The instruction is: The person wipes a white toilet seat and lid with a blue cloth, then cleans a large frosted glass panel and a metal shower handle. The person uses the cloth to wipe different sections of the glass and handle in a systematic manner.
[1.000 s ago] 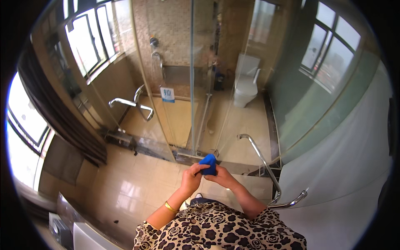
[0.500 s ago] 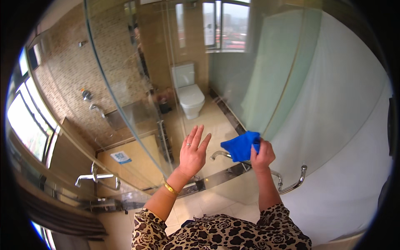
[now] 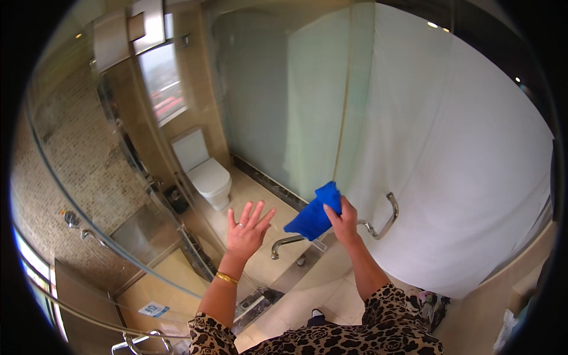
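Observation:
A bright blue cloth [image 3: 310, 218] is pinched in my right hand [image 3: 344, 222], its loose part hanging out to the left. My left hand [image 3: 245, 234], with a ring and a gold bracelet, is held up with fingers spread and nothing in it. Beside and below the cloth is a curved chrome door handle [image 3: 387, 219], partly hidden by my right hand and the cloth. A clear glass door [image 3: 340, 127] stands on edge in front of me, with the cloth near it; whether they touch, I cannot tell.
A white toilet [image 3: 212, 176] stands beyond the glass. To the right hangs a large white sheet [image 3: 455, 148]. On the left are a curved glass panel [image 3: 89, 213], a chrome tap [image 3: 94, 239] and a mosaic wall [image 3: 65, 160]. A dark-edged threshold [image 3: 257, 305] crosses the floor.
My view has turned to the right, so the toilet and window sit further left. The cloth is still in my right hand, and my left hand stays open with fingers spread wider.

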A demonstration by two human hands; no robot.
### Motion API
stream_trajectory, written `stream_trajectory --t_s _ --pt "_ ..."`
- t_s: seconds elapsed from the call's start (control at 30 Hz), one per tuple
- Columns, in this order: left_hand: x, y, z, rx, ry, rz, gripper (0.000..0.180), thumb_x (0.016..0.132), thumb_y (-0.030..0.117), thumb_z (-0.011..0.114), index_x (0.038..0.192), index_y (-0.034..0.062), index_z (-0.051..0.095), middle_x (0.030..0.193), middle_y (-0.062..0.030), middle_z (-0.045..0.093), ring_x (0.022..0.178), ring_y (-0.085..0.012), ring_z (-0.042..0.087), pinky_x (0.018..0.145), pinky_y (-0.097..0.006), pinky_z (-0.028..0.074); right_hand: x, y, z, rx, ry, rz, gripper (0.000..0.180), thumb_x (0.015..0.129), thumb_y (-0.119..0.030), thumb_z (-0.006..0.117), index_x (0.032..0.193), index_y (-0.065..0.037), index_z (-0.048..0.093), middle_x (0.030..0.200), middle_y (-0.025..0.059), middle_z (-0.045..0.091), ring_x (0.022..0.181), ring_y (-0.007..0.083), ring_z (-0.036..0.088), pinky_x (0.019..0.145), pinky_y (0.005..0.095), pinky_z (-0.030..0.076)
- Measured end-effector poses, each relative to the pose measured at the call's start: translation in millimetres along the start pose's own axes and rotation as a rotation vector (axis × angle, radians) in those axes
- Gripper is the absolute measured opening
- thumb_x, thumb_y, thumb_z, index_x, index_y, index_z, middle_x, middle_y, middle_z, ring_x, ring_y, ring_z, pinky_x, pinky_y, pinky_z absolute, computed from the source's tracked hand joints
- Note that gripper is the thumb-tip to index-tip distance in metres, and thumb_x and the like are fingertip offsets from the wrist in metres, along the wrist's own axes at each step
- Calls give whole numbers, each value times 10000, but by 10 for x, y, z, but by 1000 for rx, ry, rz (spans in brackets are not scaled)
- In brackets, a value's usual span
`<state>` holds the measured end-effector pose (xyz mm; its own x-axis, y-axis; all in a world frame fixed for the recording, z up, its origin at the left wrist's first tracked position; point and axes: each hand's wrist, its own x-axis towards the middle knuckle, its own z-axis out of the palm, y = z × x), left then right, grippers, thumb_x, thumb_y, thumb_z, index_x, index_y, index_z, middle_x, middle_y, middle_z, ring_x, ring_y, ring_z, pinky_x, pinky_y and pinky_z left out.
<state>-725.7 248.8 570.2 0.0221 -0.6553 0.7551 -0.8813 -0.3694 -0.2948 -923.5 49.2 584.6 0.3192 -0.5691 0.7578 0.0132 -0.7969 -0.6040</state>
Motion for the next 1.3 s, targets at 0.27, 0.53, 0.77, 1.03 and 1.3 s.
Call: stream_trajectory --t_s 0.27,0.53,0.77,1.03,1.3 --pt "209 293 -40 -78 121 -178 404 814 173 679 1215 187 639 1455 -158 432 1403 -373 303 1130 -627 118 802 158 -554 442 580 261 222 931 -168 632 1069 7 617 863 28 652 788 130 585 750 272 475" --pt "1121 556 480 74 252 -136 338 841 145 623 1177 138 652 1422 -173 478 1394 -384 333 1152 -599 89 729 440 611 -126 -29 -440 552 727 -211 686 1263 -108 602 1422 170 452 1288 351 469 997 428 361" --pt "1105 464 598 288 207 -132 335 839 137 623 1172 143 656 1440 -173 468 1413 -377 312 1166 -564 47 868 1207 578 30 38 -277 578 585 -69 703 1160 -101 660 1129 130 570 1018 329 579 820 419 480" --pt "1051 463 815 328 144 -100 207 841 154 625 1034 165 698 1447 -140 474 1413 -390 308 1165 -581 30 1238 1812 262 618 173 577 315 914 -249 660 1089 11 636 904 31 657 811 114 569 742 275 477" --pt "994 387 775 309 151 -53 159 835 161 624 975 170 700 1398 -112 526 1400 -383 336 1159 -599 27 1434 1448 223 662 469 437 321 953 -256 612 1174 -24 609 983 15 631 828 97 570 724 255 483"
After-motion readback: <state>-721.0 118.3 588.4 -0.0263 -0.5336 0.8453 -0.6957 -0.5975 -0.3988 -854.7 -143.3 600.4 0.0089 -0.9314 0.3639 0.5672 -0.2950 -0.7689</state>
